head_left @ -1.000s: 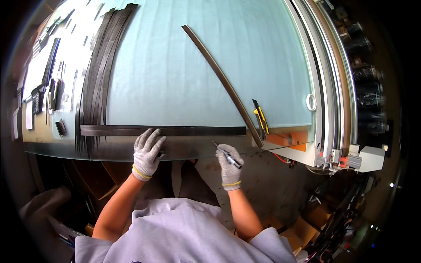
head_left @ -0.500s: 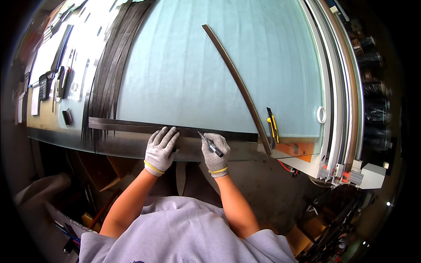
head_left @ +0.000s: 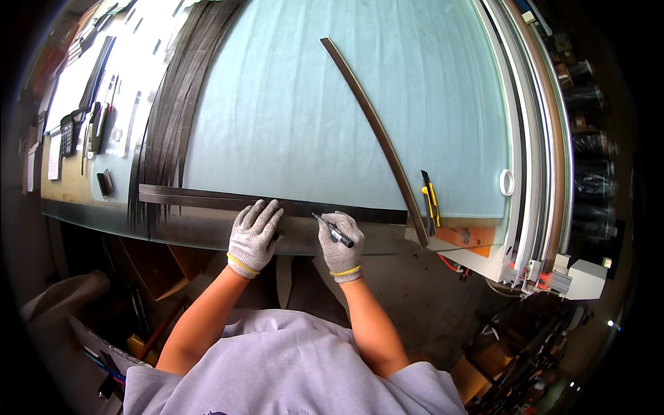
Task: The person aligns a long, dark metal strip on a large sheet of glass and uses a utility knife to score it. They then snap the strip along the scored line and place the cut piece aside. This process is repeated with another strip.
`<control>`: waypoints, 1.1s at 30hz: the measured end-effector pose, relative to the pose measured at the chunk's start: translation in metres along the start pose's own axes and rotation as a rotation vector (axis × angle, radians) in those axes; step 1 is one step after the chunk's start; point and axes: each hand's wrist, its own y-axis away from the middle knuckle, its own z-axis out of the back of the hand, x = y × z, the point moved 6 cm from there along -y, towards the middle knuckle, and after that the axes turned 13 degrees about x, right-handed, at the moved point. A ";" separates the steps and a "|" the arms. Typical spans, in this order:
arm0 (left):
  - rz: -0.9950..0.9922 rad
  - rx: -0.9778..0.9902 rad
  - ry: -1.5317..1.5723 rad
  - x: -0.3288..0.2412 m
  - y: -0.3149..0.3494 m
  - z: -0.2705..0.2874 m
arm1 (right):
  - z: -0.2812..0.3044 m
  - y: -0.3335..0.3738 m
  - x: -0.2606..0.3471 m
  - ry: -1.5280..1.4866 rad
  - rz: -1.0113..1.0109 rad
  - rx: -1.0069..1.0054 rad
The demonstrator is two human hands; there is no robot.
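Two knit-gloved hands work by the table's near edge. Left hand [head_left: 254, 238]: fingers straight on the flat dark strip [head_left: 373, 214] lying along that edge; we can't tell if its thumb grips anything. Right hand [head_left: 341, 252]: curled around a slim marker pen [head_left: 339, 234], tip at strip. Beyond, we see open bluish, faintly rippled surface [head_left: 277, 124] between bundled thin strips [head_left: 181, 104] and a slanted brown bar [head_left: 373, 128].

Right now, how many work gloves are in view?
2: one on the left hand, at the dark strip; one on the right hand, holding a marker. Others may be hidden.
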 end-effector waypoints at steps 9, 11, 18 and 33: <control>-0.009 -0.010 -0.004 0.000 0.002 0.000 | 0.001 0.011 -0.002 -0.194 -0.123 0.018; -0.010 -0.030 0.009 0.000 0.002 0.003 | 0.000 0.023 -0.005 -0.368 -0.234 0.012; -0.055 0.152 0.182 -0.003 0.015 -0.004 | -0.003 0.051 0.021 -0.914 -0.402 0.064; -0.103 0.502 0.633 0.012 0.061 0.076 | -0.021 0.036 0.097 -1.117 -0.366 0.585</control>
